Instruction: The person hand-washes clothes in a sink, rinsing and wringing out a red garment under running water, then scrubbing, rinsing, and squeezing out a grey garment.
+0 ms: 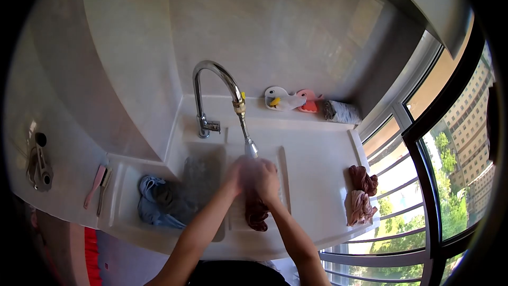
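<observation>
Both my hands are close together below the faucet's spray head (251, 149), over the ribbed washboard part of the sink. A dark reddish-brown cloth (256, 216), wet and bunched, hangs out from under them toward me. My left hand (241, 175) is closed on its upper end. Pressed against it from the right, my right hand (267, 179) also grips the cloth. A hazy blur covers the fingers, so their exact hold is hidden. The curved chrome faucet (214, 66) rises behind the basin (198, 167).
Blue clothing (151, 190) hangs over the sink's left edge. A pink brush (94, 186) lies further left. Brown cloth (363, 180) and pinkish cloth (361, 207) lie by the window. Whale-shaped soap holders (275, 98) and a grey rolled cloth (341, 112) stand on the back ledge.
</observation>
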A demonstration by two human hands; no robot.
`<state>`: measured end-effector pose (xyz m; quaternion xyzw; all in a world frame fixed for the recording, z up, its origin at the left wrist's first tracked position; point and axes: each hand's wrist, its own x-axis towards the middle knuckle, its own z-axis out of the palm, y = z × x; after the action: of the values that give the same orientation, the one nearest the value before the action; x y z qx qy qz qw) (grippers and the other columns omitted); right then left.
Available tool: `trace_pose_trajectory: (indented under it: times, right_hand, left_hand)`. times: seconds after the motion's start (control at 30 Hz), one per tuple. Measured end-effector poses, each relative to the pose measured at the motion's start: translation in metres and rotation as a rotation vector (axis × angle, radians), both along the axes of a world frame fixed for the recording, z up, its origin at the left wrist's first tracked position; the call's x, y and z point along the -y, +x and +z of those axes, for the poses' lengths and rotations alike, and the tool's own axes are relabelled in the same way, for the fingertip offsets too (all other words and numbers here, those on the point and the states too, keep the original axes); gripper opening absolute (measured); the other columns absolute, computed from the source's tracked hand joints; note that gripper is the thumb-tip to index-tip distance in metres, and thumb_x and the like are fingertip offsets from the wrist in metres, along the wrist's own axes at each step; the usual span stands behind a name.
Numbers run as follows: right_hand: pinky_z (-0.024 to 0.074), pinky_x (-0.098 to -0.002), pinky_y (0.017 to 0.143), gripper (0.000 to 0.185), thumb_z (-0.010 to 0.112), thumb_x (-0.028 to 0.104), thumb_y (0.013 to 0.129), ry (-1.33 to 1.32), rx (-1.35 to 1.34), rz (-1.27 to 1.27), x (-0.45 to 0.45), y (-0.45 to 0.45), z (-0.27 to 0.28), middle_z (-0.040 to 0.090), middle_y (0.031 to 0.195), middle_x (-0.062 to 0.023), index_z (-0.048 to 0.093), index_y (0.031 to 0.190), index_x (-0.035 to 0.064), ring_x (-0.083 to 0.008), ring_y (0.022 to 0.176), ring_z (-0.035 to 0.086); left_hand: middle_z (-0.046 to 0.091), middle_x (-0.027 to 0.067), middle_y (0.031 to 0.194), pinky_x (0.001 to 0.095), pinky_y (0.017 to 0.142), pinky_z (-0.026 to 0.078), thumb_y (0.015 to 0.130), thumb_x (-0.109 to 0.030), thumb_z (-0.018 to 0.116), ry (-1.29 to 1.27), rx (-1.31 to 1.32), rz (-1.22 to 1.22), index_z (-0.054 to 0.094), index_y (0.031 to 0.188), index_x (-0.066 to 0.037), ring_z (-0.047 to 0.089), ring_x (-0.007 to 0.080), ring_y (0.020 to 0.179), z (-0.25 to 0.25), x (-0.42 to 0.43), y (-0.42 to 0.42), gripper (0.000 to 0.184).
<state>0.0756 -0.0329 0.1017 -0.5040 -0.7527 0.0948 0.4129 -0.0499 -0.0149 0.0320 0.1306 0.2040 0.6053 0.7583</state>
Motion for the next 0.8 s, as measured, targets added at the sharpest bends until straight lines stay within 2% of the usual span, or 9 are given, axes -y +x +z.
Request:
trace_pose_trajectory:
  times: [0.07,0.2,0.27,0.43,0.47,0.5,0.53,0.6,0.8]
  right_hand:
    - [0.0514,-0.0381,0.069,0.027,0.063,0.016,0.08,-0.08,0.107,0.245,0.029,-0.018,0.018,0.059,0.104,-0.0062,0.063,0.107,0.0143,-0.0272,0.096,0.059]
    - [0.0496,-0.0478,0.067,0.015,0.056,0.017,0.078,-0.204,0.215,0.036,-0.024,-0.022,-0.012,0.062,0.096,-0.0174,0.061,0.088,0.0071,-0.0403,0.08,0.061]
    - [0.0495,-0.0489,0.065,0.029,0.067,0.033,0.075,-0.19,0.038,-0.155,-0.041,-0.013,-0.012,0.062,0.08,-0.0146,0.061,0.085,0.0066,-0.0377,0.072,0.061]
    - [0.0502,-0.048,0.069,0.031,0.069,0.032,0.072,-0.141,0.021,-0.051,-0.003,-0.033,-0.004,0.064,0.087,-0.0152,0.061,0.086,0.0058,-0.0386,0.079,0.062]
    - [0.05,-0.0482,0.069,0.03,0.068,0.031,0.072,-0.169,0.025,-0.041,-0.01,-0.032,-0.01,0.064,0.086,-0.0153,0.061,0.085,0.0057,-0.0384,0.079,0.062]
    - [0.0498,-0.0484,0.069,0.028,0.068,0.03,0.073,-0.198,0.033,-0.032,-0.017,-0.029,-0.016,0.064,0.085,-0.0153,0.061,0.084,0.0055,-0.0382,0.08,0.062]
    - [0.0497,-0.0486,0.069,0.027,0.068,0.03,0.073,-0.234,0.035,-0.022,-0.019,-0.027,-0.019,0.064,0.085,-0.0154,0.061,0.083,0.0054,-0.038,0.08,0.062]
    - [0.0492,-0.0492,0.066,0.023,0.067,0.027,0.073,-0.23,-0.041,-0.129,-0.045,-0.012,-0.017,0.064,0.082,-0.0162,0.06,0.08,0.0064,-0.0386,0.074,0.062]
    - [0.0507,-0.0453,0.069,0.02,0.062,0.025,0.078,-0.049,-0.075,-0.02,0.012,-0.041,-0.017,0.064,0.085,-0.018,0.061,0.083,0.006,-0.0377,0.079,0.063]
  left_hand:
    - [0.06,0.0082,0.112,0.0386,0.09,0.047,0.097,-0.034,0.045,0.301,0.029,-0.083,0.053,0.117,-0.007,0.059,0.0204,0.101,0.0,0.003,0.015,0.034]
    - [0.06,0.0102,0.11,0.0402,0.084,0.05,0.097,-0.04,0.04,-0.168,-0.06,-0.11,0.054,0.115,-0.008,0.06,0.0221,0.099,0.065,0.026,0.036,0.04]
    - [0.06,0.0119,0.112,0.0423,0.085,0.051,0.097,-0.045,0.037,-0.328,-0.136,-0.036,0.054,0.115,-0.007,0.06,0.0251,0.098,0.063,0.028,0.04,0.045]
    - [0.061,0.0101,0.108,0.041,0.087,0.049,0.096,-0.039,0.037,0.573,-0.164,-0.17,0.057,0.106,-0.009,0.059,0.0244,0.099,-0.029,-0.01,0.018,0.038]
    - [0.062,0.0097,0.107,0.0405,0.085,0.049,0.096,-0.038,0.038,0.582,0.263,-0.265,0.058,0.105,-0.009,0.06,0.0241,0.098,-0.029,-0.01,0.022,0.037]
    - [0.062,0.0093,0.105,0.04,0.084,0.05,0.095,-0.038,0.038,0.555,0.675,-0.407,0.058,0.105,-0.009,0.06,0.0237,0.097,-0.021,-0.008,0.027,0.036]
    - [0.063,0.0087,0.097,0.0408,0.077,0.05,0.092,-0.034,0.046,0.354,0.174,-0.237,0.058,0.099,-0.007,0.061,0.0244,0.087,-0.009,-0.001,0.027,0.03]
    - [0.063,0.0124,0.089,0.0416,0.07,0.05,0.087,-0.026,0.053,-0.304,-0.03,-0.069,0.06,0.089,-0.003,0.062,0.0288,0.079,0.112,0.034,0.033,0.024]
    - [0.062,0.0061,0.088,0.0385,0.072,0.051,0.094,-0.034,0.043,0.403,0.232,-0.175,0.059,0.094,-0.011,0.06,0.0215,0.078,-0.026,-0.001,0.013,0.027]
